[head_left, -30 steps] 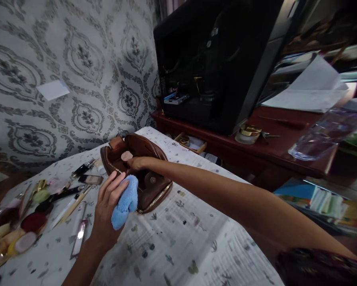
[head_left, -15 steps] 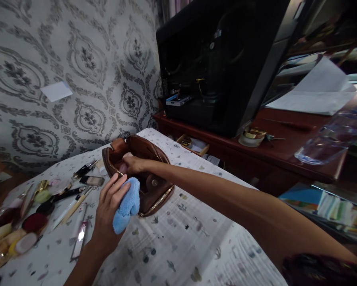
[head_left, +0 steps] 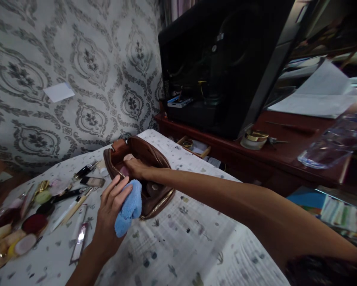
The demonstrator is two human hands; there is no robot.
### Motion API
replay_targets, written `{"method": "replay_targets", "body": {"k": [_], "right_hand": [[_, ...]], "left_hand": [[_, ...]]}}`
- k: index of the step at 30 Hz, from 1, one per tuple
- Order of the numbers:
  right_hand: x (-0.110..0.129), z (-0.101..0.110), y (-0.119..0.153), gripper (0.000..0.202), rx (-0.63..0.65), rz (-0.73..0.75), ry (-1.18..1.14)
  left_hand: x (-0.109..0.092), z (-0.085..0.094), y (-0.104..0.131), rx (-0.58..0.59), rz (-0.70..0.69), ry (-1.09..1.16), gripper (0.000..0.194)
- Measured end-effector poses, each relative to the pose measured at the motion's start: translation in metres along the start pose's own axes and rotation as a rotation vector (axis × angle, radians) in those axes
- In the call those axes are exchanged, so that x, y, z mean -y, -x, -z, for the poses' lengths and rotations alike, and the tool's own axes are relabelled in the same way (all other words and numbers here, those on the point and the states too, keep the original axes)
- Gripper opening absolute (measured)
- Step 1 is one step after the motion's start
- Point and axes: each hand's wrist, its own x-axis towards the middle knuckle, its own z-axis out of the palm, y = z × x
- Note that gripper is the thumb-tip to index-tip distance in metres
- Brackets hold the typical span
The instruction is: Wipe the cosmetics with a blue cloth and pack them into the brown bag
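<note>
My left hand is closed on a light blue fluffy cloth, beside the near left edge of a brown zippered bag. The bag lies open on the table. My right hand reaches across and down into it, with the fingers bent and partly hidden. Something pinkish shows by those fingers, too covered to name. Left of the bag lie a dark-capped flat bottle, brushes and a clear tube.
More cosmetics, including a dark red round compact, crowd the left side of the patterned tablecloth. Behind stands a large black screen on a red-brown cabinet. A glass jar and clear plastic bottle are there too.
The view has shifted slightly. My right hand stays inside the bag, a little further in view, and my left hand keeps hold of the blue cloth at the bag's edge.
</note>
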Motion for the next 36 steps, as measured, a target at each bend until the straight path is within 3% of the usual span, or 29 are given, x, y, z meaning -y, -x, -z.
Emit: {"method": "replay_targets", "body": {"k": [8, 17, 32, 36], "right_hand": [[0.004, -0.012, 0.001, 0.057, -0.071, -0.022, -0.029], [0.0, -0.023, -0.002, 0.057, -0.08, -0.026, -0.047], [-0.001, -0.022, 0.002, 0.049, -0.074, 0.042, -0.006], [0.003, -0.012, 0.009, 0.063, -0.08, -0.026, -0.017]], "left_hand": [[0.002, 0.001, 0.004, 0.029, 0.007, -0.005, 0.061], [0.002, -0.002, 0.005, 0.001, 0.029, -0.012, 0.06], [-0.002, -0.003, 0.004, -0.018, 0.041, -0.019, 0.053], [0.0, -0.001, 0.004, -0.017, 0.011, -0.033, 0.055]]}}
